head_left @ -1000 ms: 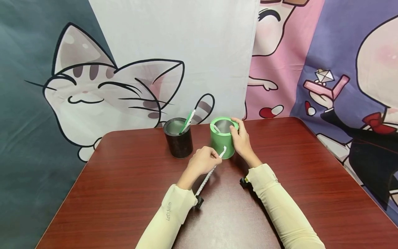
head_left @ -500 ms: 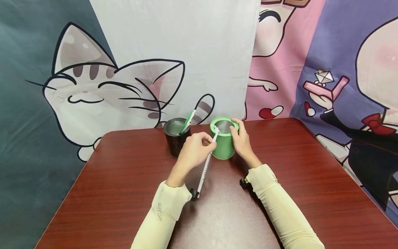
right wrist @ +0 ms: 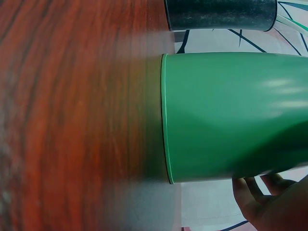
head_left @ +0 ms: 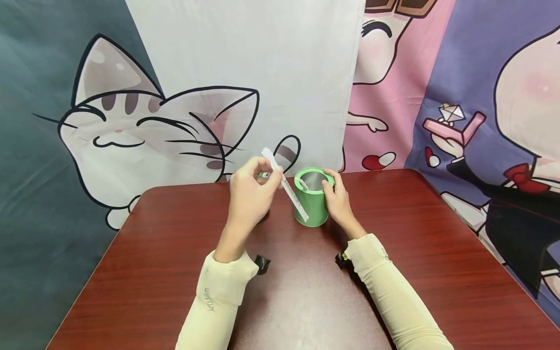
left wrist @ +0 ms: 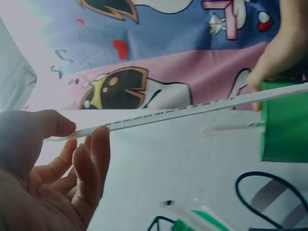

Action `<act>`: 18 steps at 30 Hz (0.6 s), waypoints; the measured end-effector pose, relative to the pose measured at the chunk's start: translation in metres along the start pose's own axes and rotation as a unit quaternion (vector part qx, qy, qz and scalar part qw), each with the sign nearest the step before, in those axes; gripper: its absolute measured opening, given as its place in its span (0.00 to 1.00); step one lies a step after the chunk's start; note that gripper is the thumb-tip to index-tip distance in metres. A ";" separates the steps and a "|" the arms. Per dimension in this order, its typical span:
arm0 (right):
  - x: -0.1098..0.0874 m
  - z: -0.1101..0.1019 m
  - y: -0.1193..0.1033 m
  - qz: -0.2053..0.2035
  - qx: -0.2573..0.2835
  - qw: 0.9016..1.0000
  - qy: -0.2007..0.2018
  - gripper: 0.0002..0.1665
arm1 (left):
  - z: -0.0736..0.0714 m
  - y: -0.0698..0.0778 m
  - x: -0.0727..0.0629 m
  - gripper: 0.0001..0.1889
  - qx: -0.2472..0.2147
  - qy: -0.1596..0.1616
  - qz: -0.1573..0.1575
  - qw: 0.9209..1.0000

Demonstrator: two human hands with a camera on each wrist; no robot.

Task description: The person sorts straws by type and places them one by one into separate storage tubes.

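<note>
My left hand (head_left: 249, 194) pinches a long thin white stick (head_left: 290, 192) with small dark print near its upper end, between thumb and fingertips. The stick slants down to the right, its lower end overlapping the green can (head_left: 312, 209) in the head view. My right hand (head_left: 339, 197) grips that can by its right side, thumb at the rim and fingers around the outside. The can stands upright on the table. Another white stick (head_left: 303, 183) leans inside its rim. A black can (right wrist: 221, 14) is mostly hidden behind my left hand in the head view.
Green and white sticks (left wrist: 202, 219) poke out of the black can. Behind the reddish-brown table (head_left: 166, 272) hangs a cloth printed with cartoons (head_left: 131, 116). A small black wrist camera (head_left: 262, 264) is by my left cuff, another (head_left: 342, 260) by my right.
My left hand has lifted the white stick up and to the left, and its tilt has swung so the free end points down right. The right hand keeps its hold on the can.
</note>
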State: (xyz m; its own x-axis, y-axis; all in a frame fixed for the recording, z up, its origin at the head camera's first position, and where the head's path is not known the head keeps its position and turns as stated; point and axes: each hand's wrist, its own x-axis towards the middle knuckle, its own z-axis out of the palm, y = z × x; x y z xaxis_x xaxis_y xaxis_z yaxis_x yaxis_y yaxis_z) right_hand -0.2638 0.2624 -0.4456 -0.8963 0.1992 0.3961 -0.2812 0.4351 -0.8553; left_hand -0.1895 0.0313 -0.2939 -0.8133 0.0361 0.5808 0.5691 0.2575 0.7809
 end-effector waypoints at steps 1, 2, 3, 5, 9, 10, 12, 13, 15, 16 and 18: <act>0.000 0.001 0.000 0.000 -0.001 1.000 0.001 0.24 | -0.002 0.002 0.001 0.04 -0.010 0.012 0.005 1.000; 0.000 0.001 0.000 -0.001 -0.002 1.000 0.002 0.24 | -0.004 0.003 0.002 0.04 -0.014 0.021 0.010 1.000; -0.001 0.002 0.000 -0.001 -0.002 1.000 0.004 0.24 | -0.006 0.004 0.003 0.05 -0.019 0.027 0.013 0.999; -0.001 0.002 0.000 -0.001 -0.002 1.000 0.005 0.24 | -0.007 0.005 0.005 0.04 -0.025 0.033 0.017 0.999; -0.002 0.002 0.000 0.001 0.002 1.000 0.001 0.23 | -0.008 0.006 0.004 0.04 -0.032 0.041 0.022 0.998; -0.002 0.003 0.000 0.001 0.003 1.000 -0.001 0.23 | -0.009 0.006 0.004 0.04 -0.036 0.043 0.024 0.998; -0.002 0.003 0.000 -0.001 0.004 1.000 0.000 0.23 | -0.008 0.006 0.003 0.03 -0.046 0.047 0.031 0.997; -0.002 0.003 0.000 -0.002 0.005 1.000 0.001 0.23 | -0.008 0.007 0.003 0.03 -0.052 0.050 0.034 0.997; -0.002 0.002 -0.001 -0.002 0.003 1.000 0.003 0.23 | -0.007 0.008 0.004 0.04 -0.066 0.054 0.040 0.996; -0.001 0.002 -0.001 -0.002 0.002 1.000 0.004 0.23 | -0.006 0.008 0.004 0.04 -0.071 0.055 0.043 0.995; -0.001 0.002 -0.002 -0.002 0.001 1.000 0.005 0.23 | -0.005 0.009 0.005 0.04 -0.079 0.057 0.046 0.994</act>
State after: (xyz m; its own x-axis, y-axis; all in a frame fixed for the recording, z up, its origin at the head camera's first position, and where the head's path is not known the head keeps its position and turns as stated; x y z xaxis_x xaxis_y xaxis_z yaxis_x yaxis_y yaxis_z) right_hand -0.2631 0.2597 -0.4449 -0.8915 0.2073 0.4027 -0.2850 0.4343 -0.8545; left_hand -0.1875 0.0289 -0.2830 -0.7423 -0.0601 0.6674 0.6603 0.1039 0.7438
